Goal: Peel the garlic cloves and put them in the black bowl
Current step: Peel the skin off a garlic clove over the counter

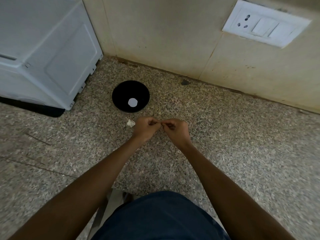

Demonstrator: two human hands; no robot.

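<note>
A black bowl stands on the speckled granite counter, with a round white patch on its bottom. Just in front of the bowl, my left hand and my right hand meet fingertip to fingertip. Both have curled fingers and pinch something small between them, which the fingers hide almost fully. A small white piece of garlic lies on the counter to the left of my left hand, close to it.
A white appliance stands at the back left on a dark mat. The beige wall behind carries a socket and switch plate. A small dark chip lies by the wall's foot.
</note>
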